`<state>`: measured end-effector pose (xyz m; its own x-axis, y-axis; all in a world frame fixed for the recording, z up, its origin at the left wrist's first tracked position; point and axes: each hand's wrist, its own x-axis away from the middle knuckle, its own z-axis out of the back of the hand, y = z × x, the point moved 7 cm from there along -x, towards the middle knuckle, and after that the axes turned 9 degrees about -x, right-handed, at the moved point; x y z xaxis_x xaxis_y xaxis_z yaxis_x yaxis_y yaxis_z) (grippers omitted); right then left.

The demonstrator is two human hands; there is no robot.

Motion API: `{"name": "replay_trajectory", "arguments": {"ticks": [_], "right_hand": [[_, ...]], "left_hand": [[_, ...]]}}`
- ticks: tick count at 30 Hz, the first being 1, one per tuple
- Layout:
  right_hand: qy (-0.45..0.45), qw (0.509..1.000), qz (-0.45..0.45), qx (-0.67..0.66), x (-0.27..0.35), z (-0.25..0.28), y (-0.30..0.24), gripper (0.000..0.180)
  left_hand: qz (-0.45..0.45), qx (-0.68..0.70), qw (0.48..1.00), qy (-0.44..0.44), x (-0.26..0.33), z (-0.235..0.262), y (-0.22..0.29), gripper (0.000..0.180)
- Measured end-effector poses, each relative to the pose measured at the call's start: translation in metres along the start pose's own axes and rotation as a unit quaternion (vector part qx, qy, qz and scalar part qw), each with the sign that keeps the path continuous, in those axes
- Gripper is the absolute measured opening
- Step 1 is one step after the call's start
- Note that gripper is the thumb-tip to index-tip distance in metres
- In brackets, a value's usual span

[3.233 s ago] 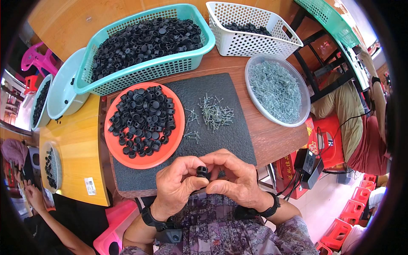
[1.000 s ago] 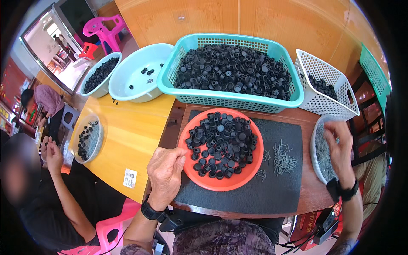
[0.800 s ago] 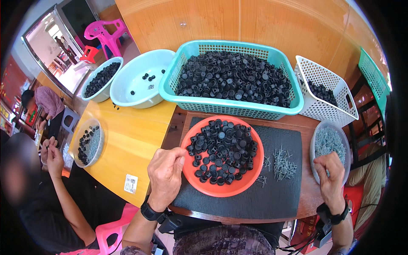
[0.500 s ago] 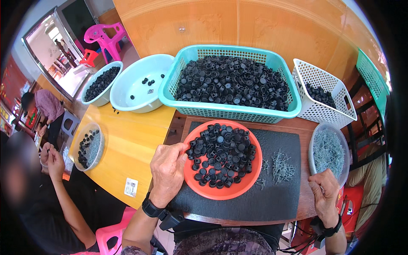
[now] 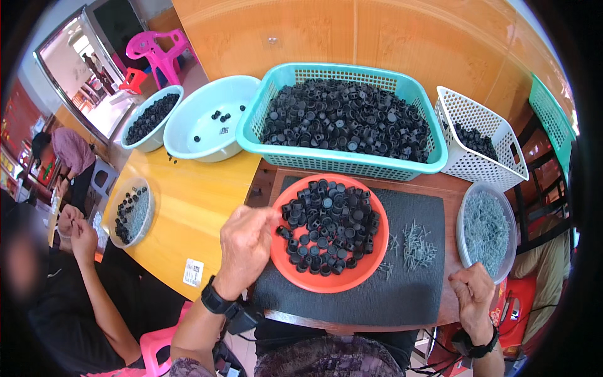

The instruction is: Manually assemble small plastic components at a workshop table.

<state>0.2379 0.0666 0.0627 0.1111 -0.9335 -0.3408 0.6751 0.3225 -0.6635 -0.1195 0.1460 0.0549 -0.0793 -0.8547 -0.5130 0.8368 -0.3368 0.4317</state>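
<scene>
Lying on the desk (image 5: 188, 207): dark mat (image 5: 402, 295) bearing an orange dish (image 5: 295, 276) of black caps (image 5: 330, 226). Left hand (image 5: 245, 245) reaching over the dish rim, fingers loosely curled, grasp unclear. Right hand (image 5: 474, 295) resting clenched beside the mat. Beyond, standing: teal basket (image 5: 342, 163), white basket (image 5: 477, 169).

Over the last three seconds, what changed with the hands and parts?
The hands came apart from a joint hold on one small black part near the body. The left hand went to the orange tray's left rim, fingers at the black caps. The right hand reached to the dish of metal pins, then drew back to the mat's corner. Baskets and bowls unchanged.
</scene>
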Motion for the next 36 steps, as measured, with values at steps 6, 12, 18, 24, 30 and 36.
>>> {"name": "replay_trajectory", "arguments": {"ticks": [6, 12, 18, 24, 30, 36], "right_hand": [[0.013, 1.000, -0.005, -0.024, 0.004, -0.007, 0.006, 0.011], [0.002, 1.000, -0.014, -0.015, 0.009, -0.005, 0.011, 0.013], [0.008, 1.000, -0.008, -0.014, 0.008, -0.007, 0.011, 0.011], [0.006, 0.999, -0.035, -0.035, 0.015, -0.010, 0.017, 0.011], [0.011, 0.999, -0.042, -0.028, 0.015, -0.009, 0.019, 0.010], [0.019, 0.998, -0.044, -0.030, 0.017, -0.008, 0.021, 0.004]], "left_hand": [[-0.076, -0.009, 0.997, 0.011, -0.016, -0.007, 0.002, 0.027], [-0.108, -0.010, 0.991, -0.076, -0.002, -0.013, 0.005, 0.030], [0.008, 0.101, 0.995, -0.005, 0.005, -0.001, -0.012, 0.035], [-0.107, 0.037, 0.993, -0.040, -0.014, -0.011, 0.015, 0.036], [-0.138, -0.005, 0.984, -0.111, 0.002, -0.018, 0.012, 0.034], [-0.085, 0.064, 0.993, -0.052, 0.000, -0.011, 0.006, 0.030]]}}
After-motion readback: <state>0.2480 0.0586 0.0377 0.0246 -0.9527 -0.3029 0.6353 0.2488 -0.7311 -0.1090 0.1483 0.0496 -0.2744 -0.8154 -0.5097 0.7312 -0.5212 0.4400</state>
